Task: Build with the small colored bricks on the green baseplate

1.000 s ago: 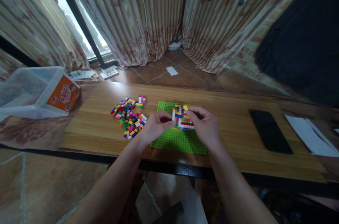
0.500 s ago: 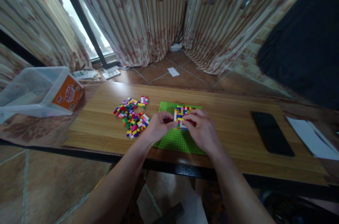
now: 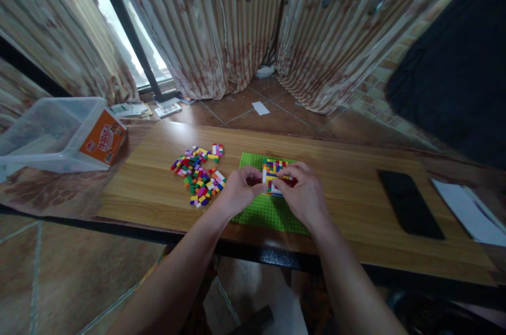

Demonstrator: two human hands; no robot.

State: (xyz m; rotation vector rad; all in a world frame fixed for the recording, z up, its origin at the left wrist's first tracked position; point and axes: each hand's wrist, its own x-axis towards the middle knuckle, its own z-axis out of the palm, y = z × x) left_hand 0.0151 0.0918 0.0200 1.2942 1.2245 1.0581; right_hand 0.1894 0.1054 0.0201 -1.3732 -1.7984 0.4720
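Observation:
A square block of multicoloured toy building bricks (image 3: 272,166) stands on a green studded baseplate (image 3: 272,216). My left hand (image 3: 242,187) is at the block's left side, thumb and forefinger curled in against its edge. From the right, my right hand (image 3: 301,190) reaches over the block with thumb and forefinger pinched at a small yellow brick (image 3: 270,186) near its front left corner. The fingers cover much of the block's right and front parts. Left of the baseplate lies a heap of loose bricks (image 3: 201,182) in many colours.
All this is on a long wooden table (image 3: 150,182). A clear plastic bin (image 3: 51,134) with an orange label stands at the far left. To the right lie a black phone (image 3: 409,203) and white papers (image 3: 470,208). Curtains (image 3: 221,34) hang behind.
The view has shifted slightly, so everything sits a little further right. Both hands stay at the block; the yellow brick between the fingertips is now less exposed.

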